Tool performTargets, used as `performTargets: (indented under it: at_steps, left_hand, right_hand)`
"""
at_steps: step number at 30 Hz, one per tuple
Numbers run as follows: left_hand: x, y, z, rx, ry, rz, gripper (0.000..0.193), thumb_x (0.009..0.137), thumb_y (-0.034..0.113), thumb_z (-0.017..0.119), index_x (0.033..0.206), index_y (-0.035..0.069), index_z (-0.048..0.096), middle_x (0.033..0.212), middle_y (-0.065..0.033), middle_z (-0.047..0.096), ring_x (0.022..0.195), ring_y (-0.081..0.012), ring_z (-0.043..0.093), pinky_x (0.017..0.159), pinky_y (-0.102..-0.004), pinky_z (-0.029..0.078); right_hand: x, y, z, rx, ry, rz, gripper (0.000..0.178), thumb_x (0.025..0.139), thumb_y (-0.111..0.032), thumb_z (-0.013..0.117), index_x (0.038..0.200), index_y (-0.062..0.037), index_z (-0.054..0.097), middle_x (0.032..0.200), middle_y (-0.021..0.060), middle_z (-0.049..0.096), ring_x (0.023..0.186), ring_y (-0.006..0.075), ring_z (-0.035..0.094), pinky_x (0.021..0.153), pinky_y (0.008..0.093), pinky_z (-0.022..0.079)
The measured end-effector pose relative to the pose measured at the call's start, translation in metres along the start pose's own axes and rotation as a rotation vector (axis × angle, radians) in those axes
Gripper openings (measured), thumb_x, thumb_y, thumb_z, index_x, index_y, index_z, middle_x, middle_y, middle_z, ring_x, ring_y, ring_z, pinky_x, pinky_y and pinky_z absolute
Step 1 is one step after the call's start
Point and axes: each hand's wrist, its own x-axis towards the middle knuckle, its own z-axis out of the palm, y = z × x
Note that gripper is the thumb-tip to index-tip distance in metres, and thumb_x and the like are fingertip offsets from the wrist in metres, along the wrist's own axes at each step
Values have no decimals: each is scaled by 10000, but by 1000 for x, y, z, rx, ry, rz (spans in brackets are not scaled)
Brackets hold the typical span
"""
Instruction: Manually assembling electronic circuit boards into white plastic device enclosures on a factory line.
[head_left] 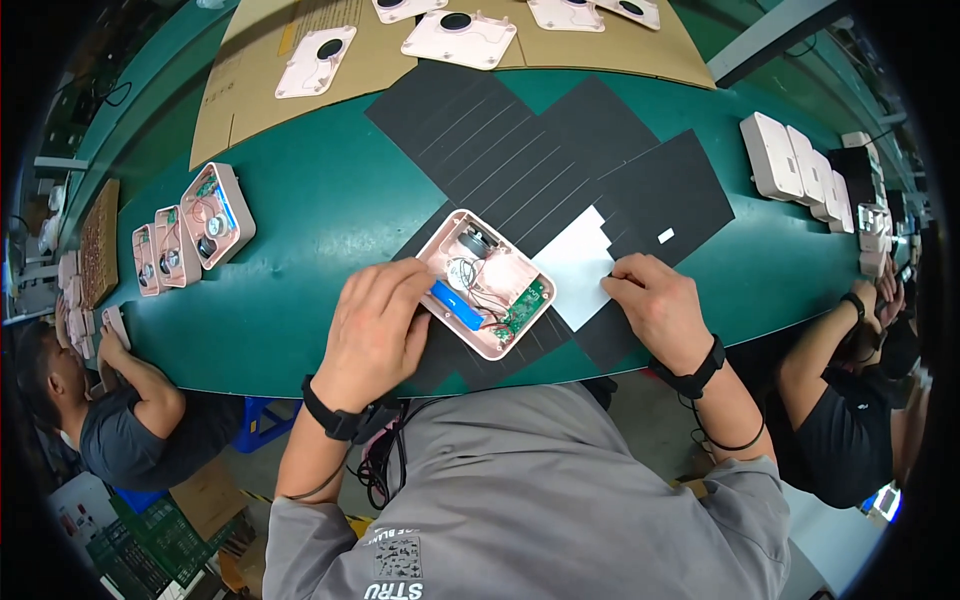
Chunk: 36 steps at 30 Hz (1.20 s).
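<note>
A pale pink plastic housing (437, 237) lies tilted on the black sheets in front of me, its inside facing up. Inside it are a blue battery (457, 305), a green circuit board (526, 305), a round speaker (462, 273) and thin red and black wires. My left hand (372, 318) grips the housing's left rim, fingers along the upper side and thumb lower down. To the right of the housing is a white sheet (572, 270) with a stepped edge. My right hand (655, 305) is closed in a pinch at that sheet's right edge; what sits between the fingertips is hidden.
Slit black sheets (500, 150) overlap beyond the housing, with a small white piece (666, 236) on one. Open housings (215, 215) with parts stand left; closed ones (772, 155) stand right. Pink panels (460, 38) rest on cardboard (250, 90) behind. Co-workers sit at both sides.
</note>
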Motion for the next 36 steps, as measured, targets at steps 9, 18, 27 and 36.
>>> performTargets:
  at_steps: [9, 18, 27, 36]
  left_hand:
    - [-3, 44, 30, 53, 214, -158, 431, 813, 299, 866, 1096, 14, 708, 1386, -213, 598, 1315, -419, 516, 1097, -564, 367]
    - [-4, 43, 53, -119, 211, -269, 241, 791, 191, 880, 922, 30, 756, 1491, -234, 536, 1400, -435, 440, 1143, -573, 326]
    - [0, 53, 58, -155, 306, -205, 146, 810, 88, 835, 912, 69, 734, 1496, -201, 550, 1382, -454, 456, 1137, -582, 332]
    - [6, 47, 59, 15, 254, 26, 181, 827, 110, 815, 983, 90, 726, 1207, -60, 706, 1191, -280, 639, 1116, -579, 374]
  right_hand:
    - [1, -1, -18, 306, -52, 219, 41, 929, 17, 682, 959, -3, 665, 1042, 111, 730, 860, 313, 709, 740, 372, 567]
    - [7, 4, -25, 336, -161, 357, 31, 975, 25, 621, 1002, 14, 632, 1063, 142, 739, 867, 314, 710, 766, 356, 559]
    - [47, -51, -7, 823, -52, 259, 63, 973, 21, 627, 1029, 34, 653, 1026, 144, 733, 865, 286, 704, 770, 355, 564]
    - [38, -67, 11, 679, -51, 134, 84, 968, 21, 647, 1049, 29, 661, 1028, 136, 730, 870, 257, 706, 756, 337, 553]
